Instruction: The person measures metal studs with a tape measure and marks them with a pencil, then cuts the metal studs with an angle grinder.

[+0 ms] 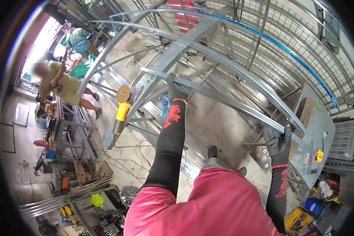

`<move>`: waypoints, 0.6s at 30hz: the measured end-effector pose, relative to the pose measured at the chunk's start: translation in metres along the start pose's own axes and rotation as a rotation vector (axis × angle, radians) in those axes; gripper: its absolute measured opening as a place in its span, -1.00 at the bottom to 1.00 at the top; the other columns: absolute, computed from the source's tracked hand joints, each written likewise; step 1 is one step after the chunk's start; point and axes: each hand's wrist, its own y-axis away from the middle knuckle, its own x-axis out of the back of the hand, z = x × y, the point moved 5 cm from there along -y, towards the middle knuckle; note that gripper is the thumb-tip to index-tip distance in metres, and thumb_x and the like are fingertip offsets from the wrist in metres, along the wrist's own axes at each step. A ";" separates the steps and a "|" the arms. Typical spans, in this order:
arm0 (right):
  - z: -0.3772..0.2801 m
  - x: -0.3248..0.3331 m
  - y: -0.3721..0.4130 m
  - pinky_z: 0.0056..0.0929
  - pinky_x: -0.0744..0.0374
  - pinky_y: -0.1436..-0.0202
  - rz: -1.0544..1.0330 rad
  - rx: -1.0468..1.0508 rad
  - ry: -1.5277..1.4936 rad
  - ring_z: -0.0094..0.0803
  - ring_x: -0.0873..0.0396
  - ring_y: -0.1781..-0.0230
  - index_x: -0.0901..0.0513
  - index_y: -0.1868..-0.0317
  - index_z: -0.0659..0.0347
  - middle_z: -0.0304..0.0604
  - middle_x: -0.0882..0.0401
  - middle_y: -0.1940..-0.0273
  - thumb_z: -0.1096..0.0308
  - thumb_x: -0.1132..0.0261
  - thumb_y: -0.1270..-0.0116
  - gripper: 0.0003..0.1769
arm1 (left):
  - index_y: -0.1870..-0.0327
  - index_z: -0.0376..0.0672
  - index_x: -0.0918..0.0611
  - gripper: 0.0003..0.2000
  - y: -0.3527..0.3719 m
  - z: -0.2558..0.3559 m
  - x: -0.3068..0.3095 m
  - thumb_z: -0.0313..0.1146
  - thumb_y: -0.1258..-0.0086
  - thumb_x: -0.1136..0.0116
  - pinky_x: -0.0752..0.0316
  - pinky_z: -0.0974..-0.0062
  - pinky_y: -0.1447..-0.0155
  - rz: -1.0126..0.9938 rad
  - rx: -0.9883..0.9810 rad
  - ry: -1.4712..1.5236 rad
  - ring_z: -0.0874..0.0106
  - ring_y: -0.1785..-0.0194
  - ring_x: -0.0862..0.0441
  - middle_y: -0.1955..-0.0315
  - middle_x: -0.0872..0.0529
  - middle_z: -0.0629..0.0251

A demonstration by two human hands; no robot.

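Note:
A long metal bar point(232, 101) lies slantwise across the grey steel frame point(161, 65). My left hand point(177, 89), in a dark glove, is wrapped round the bar near its far left end. Farther right, my right hand point(277, 142), also gloved, grips the same bar, its fingers under it and its thumb at the edge. Left of my left hand, a yellow angle grinder point(122, 112) with a brown disc leans on the frame. Beside my left wrist hangs some blue plastic point(165, 104). Another long rail point(240, 69) curves across beyond the bar.
Two people point(61, 83) point(79, 40) stand at the upper left. A metal table point(316, 118) on the right holds a yellow tape measure point(319, 155). Cables point(135, 167) trail over the floor. A tool-filled bin point(94, 214) is at the lower left, a yellow case point(298, 221) lower right.

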 end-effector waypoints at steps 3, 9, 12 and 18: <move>0.015 0.000 -0.018 0.26 -0.53 -0.49 -0.057 -0.029 -0.043 0.17 -0.59 -0.29 -0.59 -0.14 0.35 0.30 -0.60 -0.25 0.06 -0.46 -0.44 -0.46 | 0.51 -0.10 -0.53 -0.71 -0.017 0.004 0.004 -0.17 -0.26 -0.37 -0.48 0.27 0.14 -0.110 0.125 0.054 0.37 0.47 -0.38 0.63 -0.41 0.37; 0.035 0.014 -0.034 0.25 -0.51 -0.52 0.007 -0.036 0.000 0.16 -0.57 -0.34 -0.62 -0.16 0.35 0.29 -0.61 -0.26 0.07 -0.45 -0.44 -0.48 | 0.15 -0.10 -0.55 -0.61 -0.022 0.013 0.030 0.07 -0.47 -0.32 -0.67 0.12 0.00 0.128 0.088 -0.087 0.21 0.40 -0.60 0.51 -0.55 0.28; 0.035 0.024 -0.038 0.25 -0.48 -0.53 -0.033 -0.053 -0.012 0.16 -0.52 -0.41 -0.68 -0.10 0.32 0.26 -0.63 -0.26 0.05 -0.46 -0.42 -0.50 | 0.05 -0.10 -0.57 -0.52 -0.012 0.031 0.044 0.19 -0.51 -0.29 -0.69 0.21 0.14 -0.085 0.190 -0.247 0.23 0.36 -0.66 0.32 -0.65 0.19; 0.036 0.015 -0.030 0.23 -0.44 -0.55 -0.054 0.004 0.110 0.12 -0.48 -0.47 -0.63 -0.22 0.30 0.20 -0.60 -0.33 -0.03 -0.43 -0.44 -0.41 | -0.02 -0.31 -0.67 -0.63 0.100 0.161 0.024 -0.14 -0.49 -0.38 -0.54 0.44 0.11 0.351 -0.835 -1.626 0.46 0.28 -0.62 0.29 -0.75 0.23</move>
